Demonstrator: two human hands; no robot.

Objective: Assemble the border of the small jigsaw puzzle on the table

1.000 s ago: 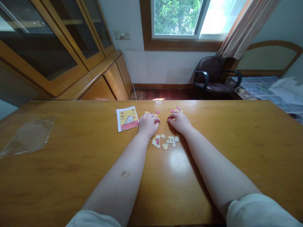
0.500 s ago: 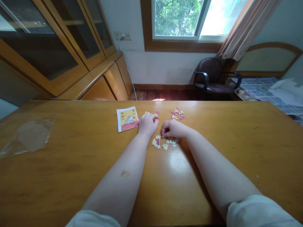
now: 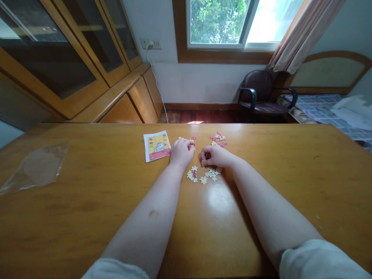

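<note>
My left hand (image 3: 181,152) rests on the table with its fingers curled down over a group of jigsaw puzzle pieces (image 3: 194,138), which it partly covers. Whatever lies under its fingertips is hidden. To the right, my right hand (image 3: 215,155) is bent into a pinch just above the tabletop; anything between its fingertips is too small to make out. Nearer me lie a small cluster of pale and pink pieces (image 3: 192,174) and a scatter of pale pieces (image 3: 213,173), partly below the right hand. A pink and yellow pile of pieces (image 3: 218,138) sits beyond it.
A printed picture card (image 3: 157,146) lies left of my left hand. Farther left is a clear plastic bag (image 3: 37,164) on the wooden table (image 3: 101,174). Beyond the table stand a cabinet (image 3: 113,104), an armchair (image 3: 263,93) and a bed (image 3: 322,110).
My right hand has moved slightly up and away from the near pale pieces, uncovering more of them. The left hand stays over its pieces.
</note>
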